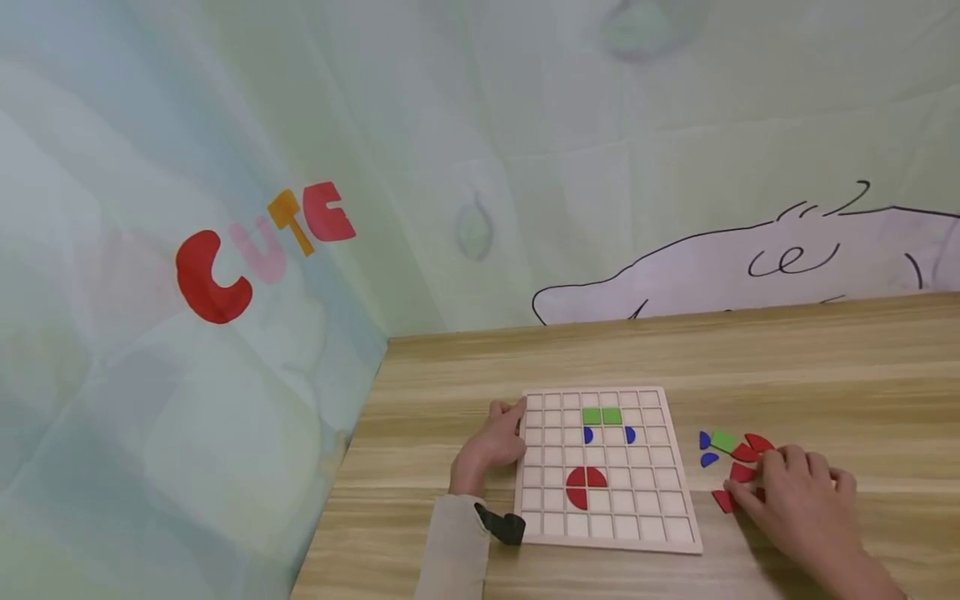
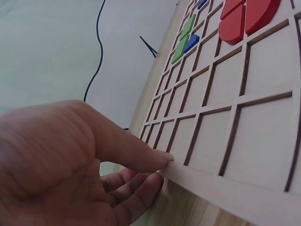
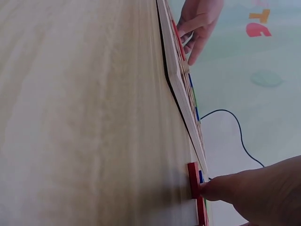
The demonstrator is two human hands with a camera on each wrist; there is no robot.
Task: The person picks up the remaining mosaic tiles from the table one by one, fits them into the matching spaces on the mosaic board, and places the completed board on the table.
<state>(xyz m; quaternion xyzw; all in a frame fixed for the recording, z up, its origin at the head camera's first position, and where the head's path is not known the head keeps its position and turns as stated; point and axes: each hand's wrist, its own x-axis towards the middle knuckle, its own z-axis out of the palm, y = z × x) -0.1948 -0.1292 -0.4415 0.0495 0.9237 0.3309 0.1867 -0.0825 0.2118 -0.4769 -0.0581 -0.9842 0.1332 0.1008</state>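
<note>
My left hand (image 1: 501,437) grips the left rim of a pale wooden grid board (image 1: 645,527). In the left wrist view the thumb (image 2: 162,156) lies on the rim, with the other fingers curled beside the edge. Green squares (image 1: 592,416), blue half-rounds (image 1: 630,435) and red quarter-circles (image 1: 576,498) sit in the board's cells. Right of the board my right hand (image 1: 806,500) rests over a group of loose pieces, its fingers loosely bent. Its thumb touches a flat red piece (image 3: 194,180) lying on the table; part of the group is hidden under the hand.
Among the loose pieces are a green square (image 1: 724,442), a blue half-round (image 1: 708,460) and several red ones (image 1: 759,442). The wooden table (image 1: 450,358) meets printed cloth walls (image 1: 487,167) at its back and left. A black strap (image 1: 501,525) is on the left wrist.
</note>
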